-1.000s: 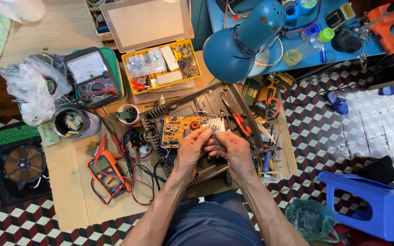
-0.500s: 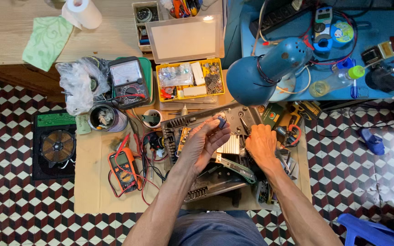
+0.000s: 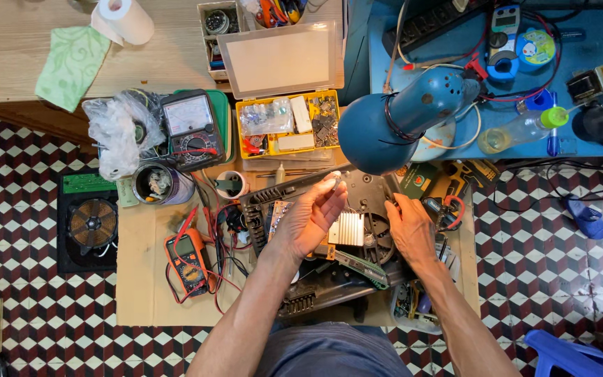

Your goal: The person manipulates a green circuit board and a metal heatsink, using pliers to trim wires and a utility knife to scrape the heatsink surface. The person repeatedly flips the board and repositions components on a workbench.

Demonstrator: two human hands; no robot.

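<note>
An opened black appliance housing (image 3: 322,290) lies on a cardboard sheet (image 3: 141,279). Inside it sit a circuit board (image 3: 278,213) and a ribbed silver heatsink (image 3: 349,229). My left hand (image 3: 310,220) is raised over the board, palm turned inward, and pinches a small pale part (image 3: 334,177) at its fingertips, just under the blue lamp shade. My right hand (image 3: 410,230) lies palm down on the housing's right side by the round fan grille (image 3: 378,234), fingers bent over the rim. A green utility knife (image 3: 361,267) rests on the housing between my forearms.
A blue desk lamp (image 3: 392,126) hangs over the housing's far edge. Behind it are a yellow parts box (image 3: 289,126), an analog meter (image 3: 191,129) and a tin (image 3: 158,185). An orange multimeter (image 3: 188,255) with leads lies left, and a copper coil (image 3: 92,223) sits on the tiled floor.
My left hand has lifted off the board and holds the small pale part higher, near the lamp. My right hand has slid from the heatsink to the housing's right edge.
</note>
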